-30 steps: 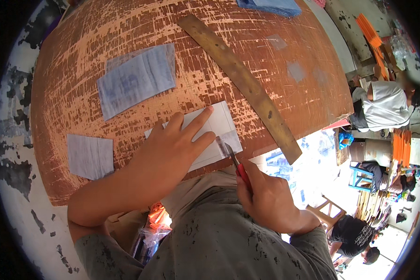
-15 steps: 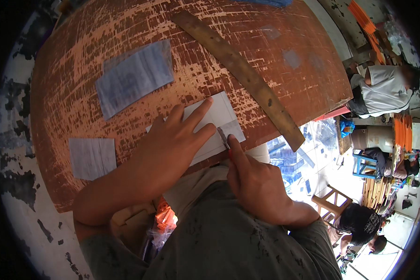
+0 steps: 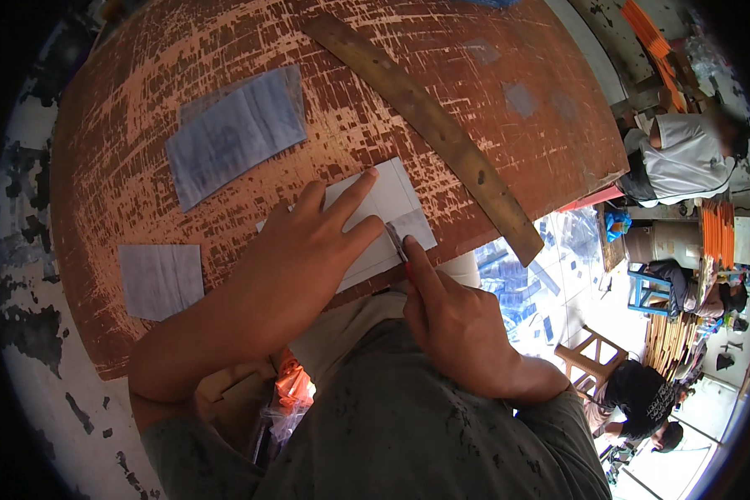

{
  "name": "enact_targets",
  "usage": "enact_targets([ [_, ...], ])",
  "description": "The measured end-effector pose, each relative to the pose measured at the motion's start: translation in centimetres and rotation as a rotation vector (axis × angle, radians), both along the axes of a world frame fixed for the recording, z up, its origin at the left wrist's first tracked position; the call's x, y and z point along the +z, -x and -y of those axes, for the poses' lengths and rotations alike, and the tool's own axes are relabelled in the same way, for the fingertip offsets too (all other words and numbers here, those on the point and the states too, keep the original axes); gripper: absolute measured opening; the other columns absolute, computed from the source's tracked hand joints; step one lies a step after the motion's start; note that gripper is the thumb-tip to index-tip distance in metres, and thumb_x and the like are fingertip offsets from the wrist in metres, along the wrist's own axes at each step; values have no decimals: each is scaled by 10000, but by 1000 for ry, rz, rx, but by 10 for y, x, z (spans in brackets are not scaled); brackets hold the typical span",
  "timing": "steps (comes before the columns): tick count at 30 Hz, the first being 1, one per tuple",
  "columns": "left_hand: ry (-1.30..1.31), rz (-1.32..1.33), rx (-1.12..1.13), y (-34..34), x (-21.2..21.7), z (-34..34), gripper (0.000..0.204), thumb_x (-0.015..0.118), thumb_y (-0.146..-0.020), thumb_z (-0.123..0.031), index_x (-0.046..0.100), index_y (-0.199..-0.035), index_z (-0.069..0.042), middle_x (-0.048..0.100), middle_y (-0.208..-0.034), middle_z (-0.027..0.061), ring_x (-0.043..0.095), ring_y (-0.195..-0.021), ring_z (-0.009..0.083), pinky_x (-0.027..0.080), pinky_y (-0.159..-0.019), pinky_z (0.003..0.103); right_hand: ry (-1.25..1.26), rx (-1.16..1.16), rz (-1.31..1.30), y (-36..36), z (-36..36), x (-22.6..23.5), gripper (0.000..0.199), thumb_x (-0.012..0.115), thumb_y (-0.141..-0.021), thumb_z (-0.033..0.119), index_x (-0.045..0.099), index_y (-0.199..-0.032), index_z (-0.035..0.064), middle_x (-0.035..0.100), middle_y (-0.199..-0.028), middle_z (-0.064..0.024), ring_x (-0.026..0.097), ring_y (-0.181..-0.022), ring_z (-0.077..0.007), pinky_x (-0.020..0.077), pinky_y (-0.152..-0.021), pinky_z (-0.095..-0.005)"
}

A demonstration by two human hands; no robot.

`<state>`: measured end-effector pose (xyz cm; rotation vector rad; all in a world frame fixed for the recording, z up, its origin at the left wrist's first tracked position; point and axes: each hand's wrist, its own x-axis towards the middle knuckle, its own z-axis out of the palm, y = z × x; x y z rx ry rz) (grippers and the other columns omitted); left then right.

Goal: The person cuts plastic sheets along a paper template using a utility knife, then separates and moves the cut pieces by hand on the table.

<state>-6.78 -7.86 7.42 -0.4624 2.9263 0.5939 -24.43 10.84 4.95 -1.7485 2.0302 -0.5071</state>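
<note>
My left hand (image 3: 304,246) lies over a white sheet (image 3: 396,179) with thin drawn lines, its fingers spread and pressing it to the worn brown table (image 3: 342,92). At the sheet's right end is a small grey piece (image 3: 408,222). My right hand (image 3: 467,333) is closed on a slim cutter knife (image 3: 401,248) with a bit of red on it. The index finger stretches along the knife, whose tip meets the sheet beside the grey piece, close to my left thumb. The rest of the handle is hidden in my palm.
A long brown strip (image 3: 433,125) lies slantwise beyond the sheet. Bluish-grey pieces (image 3: 237,137) and a smaller one (image 3: 162,279) rest at the left. Blue scraps (image 3: 517,292) cover the floor at right, near a wooden stool (image 3: 592,358). Other people (image 3: 683,158) are farther right.
The view has shifted very slightly. Both hands, the knife and the sheet keep nearly the same places relative to each other.
</note>
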Motion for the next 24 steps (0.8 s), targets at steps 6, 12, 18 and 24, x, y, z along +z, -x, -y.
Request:
enact_targets([
  [6, 12, -9, -2, 0, 1, -1, 517, 697, -914, 62, 617, -1414, -40, 348, -1821, 241, 531, -1464, 463, 530, -1126, 583, 0, -10, 4, -1, 0, -2, 655, 688, -1044, 78, 495, -1660, -33, 774, -961, -205, 783, -739, -394, 630, -650, -508],
  [12, 18, -4, -12, 0, 3, -1, 510, 683, -927, 57, 611, -1424, -31, 350, -1815, 253, 525, -1472, 470, 498, -1162, 597, -5, -1, -2, 0, 0, 0, 657, 686, -1041, 72, 494, -1660, -37, 775, -968, -198, 781, -739, -396, 631, -651, -508],
  [18, 16, -6, -1, 1, 1, -1, 491, 690, -926, 56, 614, -1403, -28, 350, -1815, 255, 523, -1478, 480, 499, -1162, 608, -9, 4, 10, 1, 3, 2, 668, 694, -1031, 88, 497, -1658, -28, 767, -959, -198, 777, -737, -399, 631, -653, -511],
  [24, -13, -8, 13, 1, 3, -2, 506, 715, -900, 66, 618, -1389, -22, 359, -1813, 254, 537, -1462, 480, 529, -1130, 599, -49, 10, -61, -1, 0, 4, 663, 702, -1015, 96, 511, -1635, -44, 764, -939, -189, 775, -713, -387, 628, -637, -504],
])
